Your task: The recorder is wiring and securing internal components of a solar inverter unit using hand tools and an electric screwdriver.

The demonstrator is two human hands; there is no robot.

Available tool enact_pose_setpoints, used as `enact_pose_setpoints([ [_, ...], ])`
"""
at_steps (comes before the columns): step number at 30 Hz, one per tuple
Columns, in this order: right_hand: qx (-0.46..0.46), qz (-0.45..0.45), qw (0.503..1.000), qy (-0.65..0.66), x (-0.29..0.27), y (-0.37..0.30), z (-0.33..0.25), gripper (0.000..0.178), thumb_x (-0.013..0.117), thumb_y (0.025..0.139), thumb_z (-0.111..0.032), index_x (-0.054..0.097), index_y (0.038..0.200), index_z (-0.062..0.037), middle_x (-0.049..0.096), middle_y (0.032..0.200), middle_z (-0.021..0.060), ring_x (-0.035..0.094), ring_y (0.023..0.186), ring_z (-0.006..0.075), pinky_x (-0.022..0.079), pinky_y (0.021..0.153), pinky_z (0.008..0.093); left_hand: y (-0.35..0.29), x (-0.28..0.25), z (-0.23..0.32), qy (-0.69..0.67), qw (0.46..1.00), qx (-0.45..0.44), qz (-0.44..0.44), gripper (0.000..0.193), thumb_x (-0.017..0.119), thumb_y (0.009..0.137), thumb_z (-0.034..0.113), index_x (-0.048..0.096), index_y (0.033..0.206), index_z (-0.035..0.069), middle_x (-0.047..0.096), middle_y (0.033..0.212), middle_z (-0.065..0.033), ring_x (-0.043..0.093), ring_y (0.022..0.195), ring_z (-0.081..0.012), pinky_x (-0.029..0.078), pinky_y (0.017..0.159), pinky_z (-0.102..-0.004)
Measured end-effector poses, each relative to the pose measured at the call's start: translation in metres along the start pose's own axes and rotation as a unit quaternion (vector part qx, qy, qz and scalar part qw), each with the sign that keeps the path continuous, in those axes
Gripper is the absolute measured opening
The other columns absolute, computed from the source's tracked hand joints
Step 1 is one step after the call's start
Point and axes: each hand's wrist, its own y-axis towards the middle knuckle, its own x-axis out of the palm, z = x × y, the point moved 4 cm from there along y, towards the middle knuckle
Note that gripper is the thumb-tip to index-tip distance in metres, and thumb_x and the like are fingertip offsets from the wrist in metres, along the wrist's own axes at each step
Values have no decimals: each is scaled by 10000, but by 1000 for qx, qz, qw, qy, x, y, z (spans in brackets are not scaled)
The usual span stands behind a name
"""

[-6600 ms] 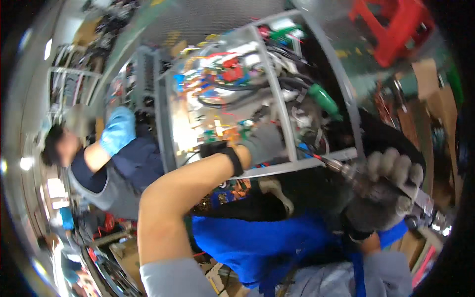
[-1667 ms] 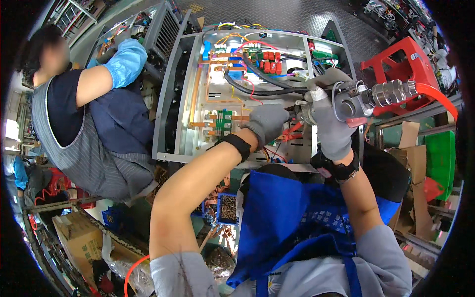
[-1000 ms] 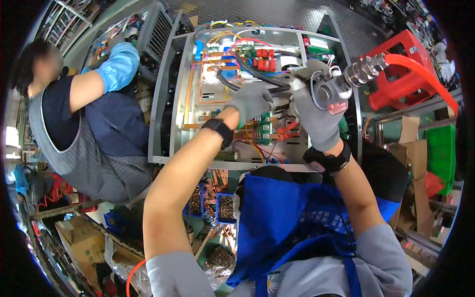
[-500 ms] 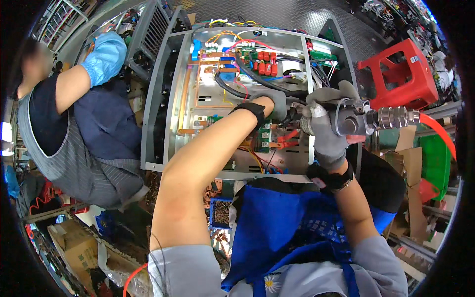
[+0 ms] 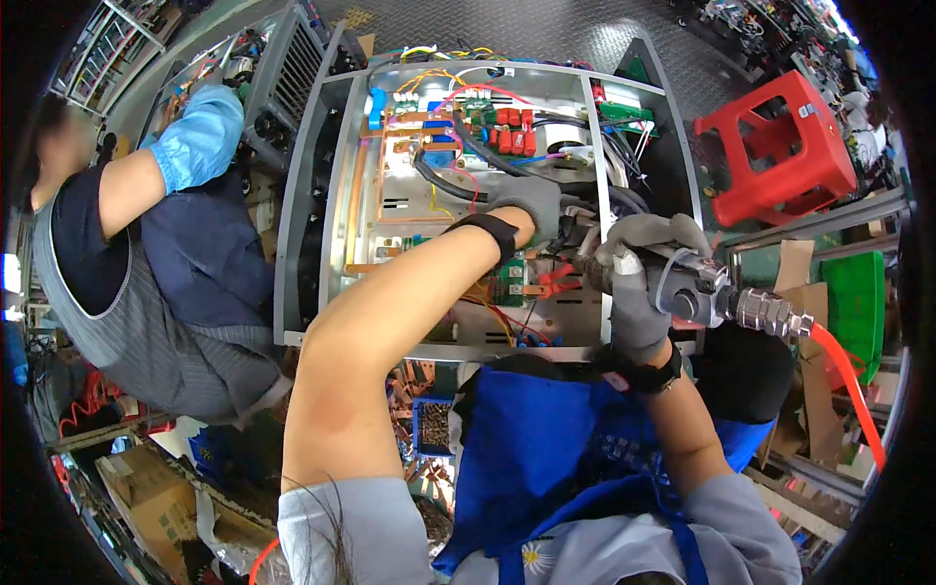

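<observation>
Floor; chassis — beneath hands

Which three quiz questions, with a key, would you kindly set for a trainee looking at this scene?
1. Which of the wearer's hands holds the metal tool?
2. True or false: the red stool stands to the right of the open metal chassis.
3. What colour is the hose joined to the tool? A) green B) red-orange C) blue

Key: 1. The right hand. 2. True. 3. B.
</observation>
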Motion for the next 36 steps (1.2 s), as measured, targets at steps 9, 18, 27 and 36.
enact_pose_setpoints([
  [9,-39,2,998,-38,14,2,-30,303,601,765,-73,357,945,-84,520,790,85,532,674,143,458,631,286,6,14,-3,-31,999,11,-41,380,606,661,283,667,860,-35,649,877,-223,647,779,-316,508,691,-380],
  [18,-19,-27,997,-73,10,7,-30,310,591,766,-90,357,969,-95,531,801,81,527,675,136,465,619,270,22,24,-6,-33,981,119,-150,284,598,671,270,668,748,6,635,669,-114,572,551,-220,450,521,-340],
  [27,-6,-15,998,-56,2,4,-18,355,591,790,-79,358,1057,-98,537,841,89,537,690,134,483,595,264,12,21,-15,-191,952,45,-234,261,639,682,323,567,590,89,501,537,-4,423,435,-124,324,408,-293],
  [36,12,-27,996,-86,18,30,-27,374,528,804,-26,356,1136,-40,543,890,91,530,703,116,514,609,286,21,35,-27,-282,930,90,-218,210,620,697,275,559,587,108,464,534,22,384,464,-118,290,425,-291],
])
